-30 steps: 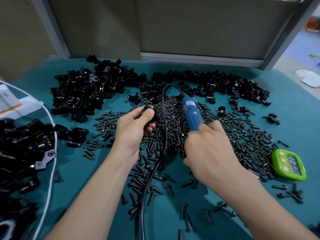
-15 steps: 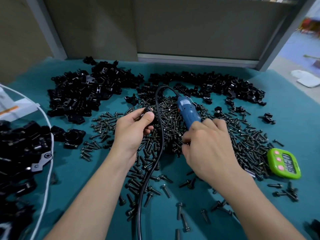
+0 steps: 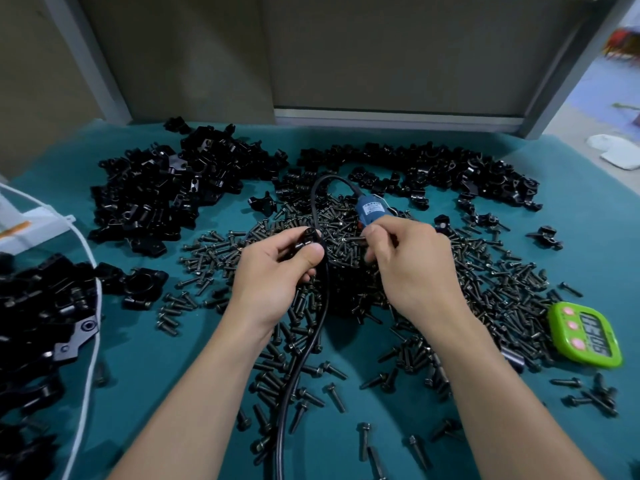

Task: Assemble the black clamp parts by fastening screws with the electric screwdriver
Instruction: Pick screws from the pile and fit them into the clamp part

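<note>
Clamp part (image 3: pixel 307 239), small and black, sits pinched between the thumb and fingertips of the left hand (image 3: pixel 273 275), raised a little above the middle of the desk (image 3: pixel 194 344). The right hand (image 3: pixel 410 268) is just beside it, fingers curled round the blue electric screwdriver (image 3: pixel 370 210), whose body sticks out past the knuckles toward the far wall. At that hand's thumb and forefinger a single screw (image 3: pixel 354 239) lies roughly level, its tip pointing at the held part with a small gap between them; how firmly it is pinched I cannot tell.

A black cord (image 3: pixel 313 344) loops out of the back of the screwdriver, arcs over to the left, passes under the left hand's fingers and runs down between the two forearms to the near edge.

Under and around both hands lies a broad scatter of loose screws (image 3: pixel 491 271), thickest in the centre and thinning toward the near side. Heaps of black clamp pieces (image 3: pixel 162 199) crowd the far left, another band (image 3: pixel 433 168) runs along the far right, and a third heap (image 3: pixel 34 323) fills the left edge. A white cable (image 3: pixel 90 341) curves across that left heap. Near the right edge, touching the fringe of the screws, lies a green timer (image 3: pixel 585 336) with pink buttons.
</note>
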`<state>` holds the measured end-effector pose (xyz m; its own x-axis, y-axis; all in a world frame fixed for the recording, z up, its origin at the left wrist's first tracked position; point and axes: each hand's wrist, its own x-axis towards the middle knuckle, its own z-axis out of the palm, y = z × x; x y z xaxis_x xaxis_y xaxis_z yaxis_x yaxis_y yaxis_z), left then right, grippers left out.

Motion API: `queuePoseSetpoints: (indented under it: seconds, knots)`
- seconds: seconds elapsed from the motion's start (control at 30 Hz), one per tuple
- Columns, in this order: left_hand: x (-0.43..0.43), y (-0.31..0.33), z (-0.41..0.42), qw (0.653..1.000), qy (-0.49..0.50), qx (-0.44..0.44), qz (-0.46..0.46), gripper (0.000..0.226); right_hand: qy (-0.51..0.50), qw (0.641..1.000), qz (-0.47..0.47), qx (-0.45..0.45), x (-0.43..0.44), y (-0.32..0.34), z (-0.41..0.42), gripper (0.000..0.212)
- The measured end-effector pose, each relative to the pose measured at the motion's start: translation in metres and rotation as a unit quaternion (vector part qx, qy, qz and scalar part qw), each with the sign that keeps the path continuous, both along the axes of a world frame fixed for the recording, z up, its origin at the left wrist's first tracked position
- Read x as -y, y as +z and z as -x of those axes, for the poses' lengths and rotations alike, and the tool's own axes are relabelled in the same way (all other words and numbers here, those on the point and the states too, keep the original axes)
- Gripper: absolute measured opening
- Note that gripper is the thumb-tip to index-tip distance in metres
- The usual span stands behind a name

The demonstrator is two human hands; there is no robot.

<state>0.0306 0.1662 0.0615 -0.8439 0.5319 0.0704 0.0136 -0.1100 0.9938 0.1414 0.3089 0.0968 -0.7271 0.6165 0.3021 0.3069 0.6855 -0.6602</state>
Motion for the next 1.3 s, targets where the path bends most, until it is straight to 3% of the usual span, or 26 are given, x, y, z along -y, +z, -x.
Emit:
queuePoseSetpoints:
  seconds: [0.13, 0.37, 0.83, 1.17, 1.3]
  knots:
    - [-0.002, 0.0, -0.003, 0.998, -0.048, -0.049, 0.016, 0.034, 0.049, 0.988, 0.126, -0.078, -0.003, 0.004, -0.009, 0.016]
    - [0.002, 0.005, -0.003, 0.99, -0.12, -0.077, 0.003, 0.041, 0.097, 0.949, 0.266, -0.142, -0.004, 0.009, -0.014, 0.027]
    - [0.0, 0.009, -0.007, 0.991, -0.128, -0.048, -0.01, 0.04, 0.125, 0.958, 0.231, -0.112, -0.001, 0.007, -0.013, 0.024]
    - [-0.002, 0.009, -0.01, 0.988, -0.142, -0.03, -0.042, 0.042, 0.1, 0.922, 0.324, -0.185, 0.015, 0.005, -0.008, 0.017]
    - [-0.003, 0.007, -0.009, 0.987, -0.15, -0.015, -0.045, 0.039, 0.118, 0.925, 0.306, -0.193, 0.02, 0.005, -0.007, 0.02]
